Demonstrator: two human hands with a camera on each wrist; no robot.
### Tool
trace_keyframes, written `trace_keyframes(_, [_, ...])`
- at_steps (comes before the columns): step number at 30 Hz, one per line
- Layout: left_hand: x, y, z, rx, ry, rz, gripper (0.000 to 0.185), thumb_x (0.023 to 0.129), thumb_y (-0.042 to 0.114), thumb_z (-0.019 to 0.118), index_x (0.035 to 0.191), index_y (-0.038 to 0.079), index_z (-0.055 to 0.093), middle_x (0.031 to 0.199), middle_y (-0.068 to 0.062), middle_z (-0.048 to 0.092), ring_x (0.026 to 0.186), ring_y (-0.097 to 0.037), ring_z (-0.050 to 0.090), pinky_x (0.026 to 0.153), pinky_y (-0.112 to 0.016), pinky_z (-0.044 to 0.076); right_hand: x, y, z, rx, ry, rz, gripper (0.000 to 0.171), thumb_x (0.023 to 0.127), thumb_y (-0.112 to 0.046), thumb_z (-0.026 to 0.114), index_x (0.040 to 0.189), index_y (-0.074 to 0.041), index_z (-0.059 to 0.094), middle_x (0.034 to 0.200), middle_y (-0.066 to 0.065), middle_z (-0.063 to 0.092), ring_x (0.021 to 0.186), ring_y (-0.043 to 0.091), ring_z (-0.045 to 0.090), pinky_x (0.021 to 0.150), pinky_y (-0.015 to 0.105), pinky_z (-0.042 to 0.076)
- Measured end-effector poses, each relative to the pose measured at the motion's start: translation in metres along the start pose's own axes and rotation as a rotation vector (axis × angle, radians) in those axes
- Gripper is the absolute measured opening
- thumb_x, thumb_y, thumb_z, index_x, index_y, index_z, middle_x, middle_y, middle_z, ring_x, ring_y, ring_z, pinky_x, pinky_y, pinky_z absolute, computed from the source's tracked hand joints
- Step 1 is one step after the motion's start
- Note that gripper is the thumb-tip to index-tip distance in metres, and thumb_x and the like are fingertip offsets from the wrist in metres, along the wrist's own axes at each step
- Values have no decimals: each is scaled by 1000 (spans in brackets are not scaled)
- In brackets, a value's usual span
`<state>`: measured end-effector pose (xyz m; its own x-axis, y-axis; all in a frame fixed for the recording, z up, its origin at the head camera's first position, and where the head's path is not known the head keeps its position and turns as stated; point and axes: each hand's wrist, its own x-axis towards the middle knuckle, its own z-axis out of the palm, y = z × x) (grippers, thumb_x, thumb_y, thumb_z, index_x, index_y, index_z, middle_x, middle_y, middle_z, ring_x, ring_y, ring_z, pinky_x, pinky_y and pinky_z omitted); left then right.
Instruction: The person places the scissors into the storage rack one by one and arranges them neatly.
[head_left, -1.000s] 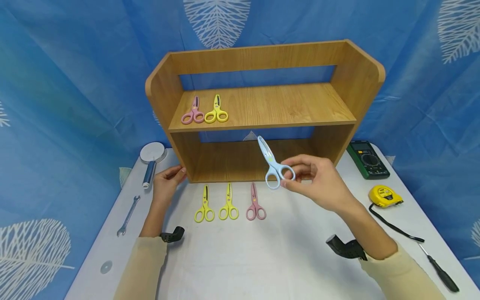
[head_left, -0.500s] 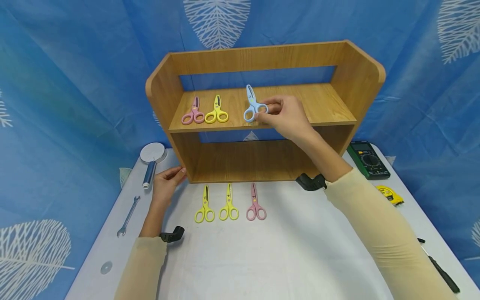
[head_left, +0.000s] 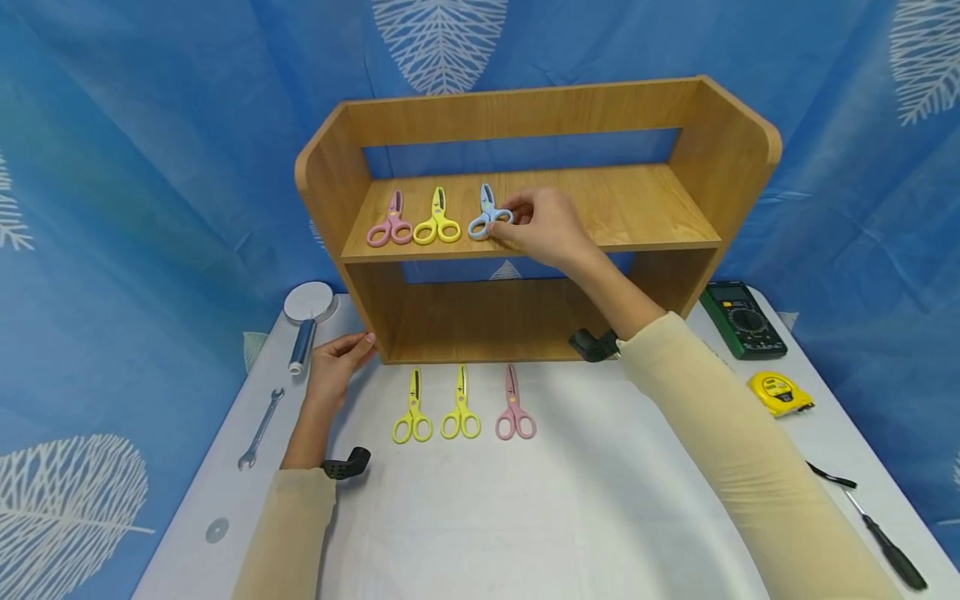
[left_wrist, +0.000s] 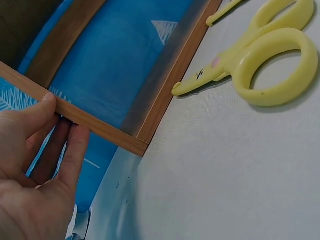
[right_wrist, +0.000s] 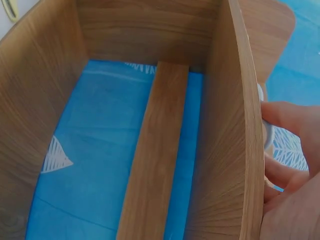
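My right hand [head_left: 534, 227] pinches the handle of light blue scissors [head_left: 483, 215] that lie on the upper board of a wooden shelf [head_left: 652, 208], just right of pink scissors [head_left: 391, 223] and yellow scissors [head_left: 437, 222]. In the right wrist view only the fingers [right_wrist: 290, 150] and a sliver of the blue handle show past the shelf edge. My left hand [head_left: 339, 360] holds the shelf's lower left corner, thumb on the wooden edge [left_wrist: 95, 127]. On the white table in front lie two yellow scissors [head_left: 412, 411] [head_left: 460, 408] and one pink pair [head_left: 514, 409].
Left of the shelf lie a roll with a white disc [head_left: 306, 317], a wrench [head_left: 259, 429] and a washer [head_left: 217, 530]. To the right are a green multimeter [head_left: 743, 318], a yellow tape measure [head_left: 780, 392] and a black screwdriver [head_left: 885, 542]. Blue cloth hangs behind.
My right hand carried the blue scissors from in front of the lower shelf up to the upper board, then left beside the yellow pair. The left hand stayed put.
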<state>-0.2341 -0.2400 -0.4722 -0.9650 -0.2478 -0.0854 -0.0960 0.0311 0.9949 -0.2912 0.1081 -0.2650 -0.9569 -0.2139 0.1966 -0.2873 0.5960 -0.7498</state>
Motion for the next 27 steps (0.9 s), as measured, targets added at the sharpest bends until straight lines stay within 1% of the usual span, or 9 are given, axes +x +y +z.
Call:
trace_keyframes(4, [0,1,2,-16,-1,-27,48,93,23,78,129,-6,67,101,7,73,90,-3,75,98,-34,59,-2,1,0,-48,-27,-27,38,93,-31,77,121,-5,70,108,9,65,96,21,60,73,28,52])
trace_keyframes(8, [-1,1,3,-15,8,-40,48,93,24,79,129,-4,68,103,6,72,91,-4,75,98,-32,59,-4,1,-2,-67,-44,-25,46,92,-31,77,127,-4,66,114,10,63,101,23,59,79,31,53])
trace_keyframes(11, [-2,1,5,-8,16,-49,47,93,25,78,129,-2,69,104,6,72,93,-4,75,97,-29,60,-8,1,-5,-46,-50,-9,53,93,-33,76,134,-4,61,118,11,61,105,24,58,84,33,54])
trace_keyframes(14, [-2,1,6,-4,21,-53,47,92,26,78,129,-2,69,104,6,73,93,-4,75,96,-28,60,-15,3,-11,-2,-36,-2,57,94,-35,76,139,-5,58,122,11,60,108,24,58,88,34,55])
trace_keyframes(18, [-2,1,5,-16,16,-47,47,92,25,78,128,-3,69,102,7,73,92,-5,75,95,-27,61,-38,6,-20,35,15,-29,56,95,-36,76,139,-8,58,122,10,62,108,23,58,87,34,55])
trace_keyframes(22, [-2,1,3,-44,9,-34,46,91,24,79,126,-4,69,100,7,73,92,-6,75,94,-28,61,-66,15,-28,48,61,-65,50,95,-35,75,136,-9,61,116,8,64,103,21,59,85,31,52])
trace_keyframes(25, [-3,1,2,-51,11,-31,45,91,23,79,126,-4,69,99,6,73,92,-7,75,93,-27,62,-86,28,-28,60,71,-82,46,95,-32,76,134,-10,63,111,7,67,99,19,59,81,27,50])
trace_keyframes(27, [-3,1,2,-54,14,-32,45,92,22,79,127,-4,69,100,5,72,93,-7,75,92,-26,62,-98,39,-24,65,55,-81,44,96,-32,75,133,-10,63,110,7,68,97,18,60,79,24,50])
